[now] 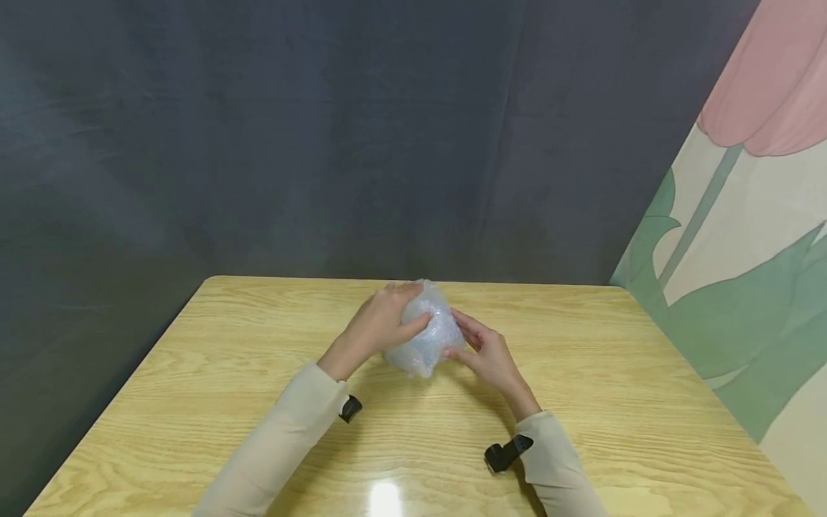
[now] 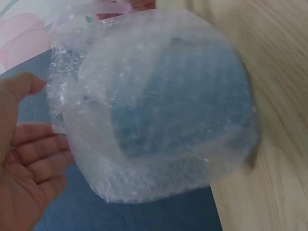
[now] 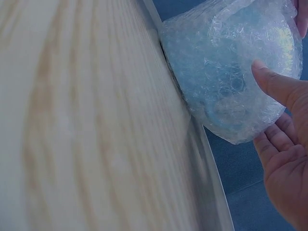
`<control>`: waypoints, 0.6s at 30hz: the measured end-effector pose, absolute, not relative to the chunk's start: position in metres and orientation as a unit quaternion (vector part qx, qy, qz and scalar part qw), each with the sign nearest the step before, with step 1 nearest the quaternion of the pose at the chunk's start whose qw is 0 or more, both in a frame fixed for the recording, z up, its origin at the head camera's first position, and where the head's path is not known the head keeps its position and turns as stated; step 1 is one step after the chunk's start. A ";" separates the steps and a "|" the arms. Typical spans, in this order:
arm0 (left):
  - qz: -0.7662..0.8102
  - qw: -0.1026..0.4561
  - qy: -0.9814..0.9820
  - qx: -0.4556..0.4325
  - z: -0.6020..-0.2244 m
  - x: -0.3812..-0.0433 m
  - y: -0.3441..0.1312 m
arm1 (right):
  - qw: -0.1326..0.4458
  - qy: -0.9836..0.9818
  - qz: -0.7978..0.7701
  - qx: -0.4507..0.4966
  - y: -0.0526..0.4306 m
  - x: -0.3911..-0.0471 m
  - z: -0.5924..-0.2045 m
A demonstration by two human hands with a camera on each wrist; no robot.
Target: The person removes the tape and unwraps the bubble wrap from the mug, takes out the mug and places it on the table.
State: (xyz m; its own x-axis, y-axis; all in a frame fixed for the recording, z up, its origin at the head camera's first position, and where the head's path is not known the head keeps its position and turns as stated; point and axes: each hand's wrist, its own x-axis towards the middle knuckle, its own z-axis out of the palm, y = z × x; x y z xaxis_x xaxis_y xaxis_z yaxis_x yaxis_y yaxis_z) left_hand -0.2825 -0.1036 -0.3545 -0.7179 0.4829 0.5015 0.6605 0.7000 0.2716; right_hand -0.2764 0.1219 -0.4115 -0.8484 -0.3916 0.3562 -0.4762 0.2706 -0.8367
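A bundle of clear bubble wrap (image 1: 426, 341) stands on the wooden table towards its far edge. Through the plastic a light blue thing (image 2: 183, 96) shows, but its kind cannot be made out. My left hand (image 1: 386, 319) holds the bundle at its upper left, thumb across the near face and fingers partly hidden behind it. On the right side my right hand (image 1: 487, 355) grips the wrap between thumb and fingers. In the right wrist view the right thumb lies on the bubble wrap (image 3: 226, 72), with the other fingers behind its edge.
The light wooden table (image 1: 258, 345) has its back edge close behind the bundle. A dark curtain (image 1: 388, 143) hangs beyond it. To the right is a wall with a painted flower (image 1: 762, 86). Each wrist carries a small black camera (image 1: 500, 456).
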 end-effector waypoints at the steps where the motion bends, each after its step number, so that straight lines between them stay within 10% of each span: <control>1: -0.209 0.210 -0.895 -0.334 -0.356 -0.281 -0.105 | 0.039 -0.796 0.539 0.272 0.123 -0.277 -0.411; 18: -0.129 0.277 -0.862 -0.404 -0.370 -0.269 -0.108 | 0.041 -0.797 0.543 0.262 0.129 -0.275 -0.411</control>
